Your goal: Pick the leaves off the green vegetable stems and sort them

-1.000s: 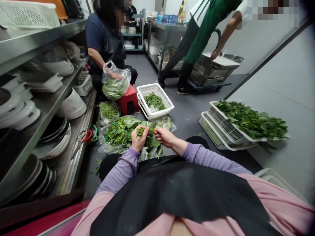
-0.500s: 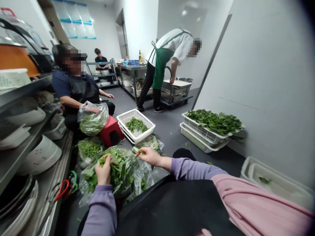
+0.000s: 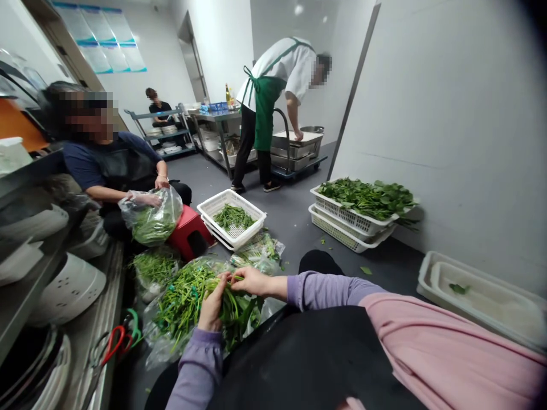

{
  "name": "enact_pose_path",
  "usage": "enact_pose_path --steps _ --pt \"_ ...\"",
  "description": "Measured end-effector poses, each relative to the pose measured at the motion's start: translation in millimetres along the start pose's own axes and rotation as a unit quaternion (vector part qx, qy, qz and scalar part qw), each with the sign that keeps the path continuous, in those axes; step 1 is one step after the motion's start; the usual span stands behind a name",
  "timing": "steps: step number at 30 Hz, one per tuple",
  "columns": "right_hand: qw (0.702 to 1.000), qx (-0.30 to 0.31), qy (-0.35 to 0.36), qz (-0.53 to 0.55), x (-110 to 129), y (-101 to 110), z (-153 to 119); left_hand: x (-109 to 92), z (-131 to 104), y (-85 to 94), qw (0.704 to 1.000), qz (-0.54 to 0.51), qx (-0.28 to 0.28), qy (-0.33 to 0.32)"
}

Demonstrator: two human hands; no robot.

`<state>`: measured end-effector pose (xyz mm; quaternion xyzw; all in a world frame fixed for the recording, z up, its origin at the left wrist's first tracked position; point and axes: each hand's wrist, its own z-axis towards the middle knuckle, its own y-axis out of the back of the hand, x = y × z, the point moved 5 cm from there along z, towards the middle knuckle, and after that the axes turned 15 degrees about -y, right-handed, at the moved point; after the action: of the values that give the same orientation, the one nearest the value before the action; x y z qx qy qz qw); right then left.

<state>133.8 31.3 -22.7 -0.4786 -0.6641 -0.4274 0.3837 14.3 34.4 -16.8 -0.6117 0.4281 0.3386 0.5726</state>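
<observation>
My left hand [image 3: 212, 304] is closed round the stems of a bunch of leafy greens [image 3: 239, 319], whose leaves hang down to the right. Against its fingertips, my right hand [image 3: 253, 281] pinches stems of the same bunch. Below and left of my hands, a clear plastic bag [image 3: 160, 353] lies open with a heap of green stems [image 3: 182, 299] in it. Another bag of thin greens [image 3: 154, 265] rests just behind. A white basket [image 3: 205, 208] with some cut greens stands beyond my hands.
A person [image 3: 123, 165] at the left handles a bagged bunch by a red stool [image 3: 190, 230]. Stacked baskets of leaves [image 3: 363, 222] and white trays [image 3: 482, 302] are at the right. Scissors [image 3: 113, 344] lie on the left shelf. Another person [image 3: 269, 102] bends over a cart.
My left hand has moved right, beside my right hand, and both now hold the leafy bunch. The heap of stems is more exposed. The seated person's hands have come together at the bag.
</observation>
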Motion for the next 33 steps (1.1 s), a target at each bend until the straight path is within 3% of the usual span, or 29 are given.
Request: enact_pose_path --steps 6,9,13,18,20,22,25,29,33 --pt "1.000 -0.008 -0.012 -0.026 4 6 -8 12 1 2.9 0.999 -0.013 0.009 0.040" --pt "0.996 -0.024 0.033 -0.081 13 9 -13 14 1 3.4 0.999 -0.028 0.015 0.042" --pt "0.987 0.015 0.084 -0.134 26 10 -15 8 4 7.9 0.999 0.022 0.019 0.017" --pt "0.990 0.131 -0.039 -0.044 25 14 -18 1 -4 3.2 0.998 0.034 0.053 0.021" --pt "0.978 0.195 -0.070 -0.023 23 13 -19 0 -7 -0.1 0.997 0.019 0.066 0.029" --pt "0.968 0.232 -0.097 0.022 23 13 -15 1 -4 2.2 0.999 -0.005 0.040 0.033" --pt "0.934 0.284 -0.158 0.150 22 12 -10 0 2 5.3 0.999 -0.027 0.042 0.020" --pt "0.903 0.310 -0.217 0.202 21 9 -15 -5 4 7.2 0.997 -0.034 0.063 -0.025" --pt "0.911 0.284 -0.237 0.180 19 8 -17 -3 5 10.1 0.996 -0.024 0.074 -0.035"
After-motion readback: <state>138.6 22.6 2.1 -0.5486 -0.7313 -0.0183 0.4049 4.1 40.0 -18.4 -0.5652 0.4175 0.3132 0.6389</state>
